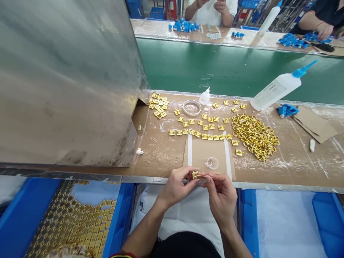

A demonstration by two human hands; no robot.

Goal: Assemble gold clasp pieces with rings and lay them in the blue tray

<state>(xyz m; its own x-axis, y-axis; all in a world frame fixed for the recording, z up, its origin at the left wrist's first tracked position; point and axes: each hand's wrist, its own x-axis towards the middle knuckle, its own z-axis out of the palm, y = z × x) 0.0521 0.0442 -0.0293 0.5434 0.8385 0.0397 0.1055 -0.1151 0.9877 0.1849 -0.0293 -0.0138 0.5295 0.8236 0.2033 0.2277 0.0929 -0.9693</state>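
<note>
My left hand [177, 184] pinches a small gold-coloured piece [195, 175] between thumb and fingertips at the table's front edge. From the other side, my right hand [221, 195] grips a thin stick [203, 176], its tip at the gold piece; whether it touches cannot be made out. Just beyond the hands, a small see-through dish [212, 163] sits on a cardboard sheet [197, 152] taped down with white strips. Behind that sheet lie loose rows of small square gold pieces [205, 127]. A heap of gold rings [255, 136] lies to their right.
A large metal housing [67, 82] blocks the left. Behind the table runs a green belt [188, 61]. A big bottle [276, 91], small dropper bottle [205, 96] and tape roll [191, 107] stand near it. Blue bins [123, 211] flank my lap. Co-workers sit opposite.
</note>
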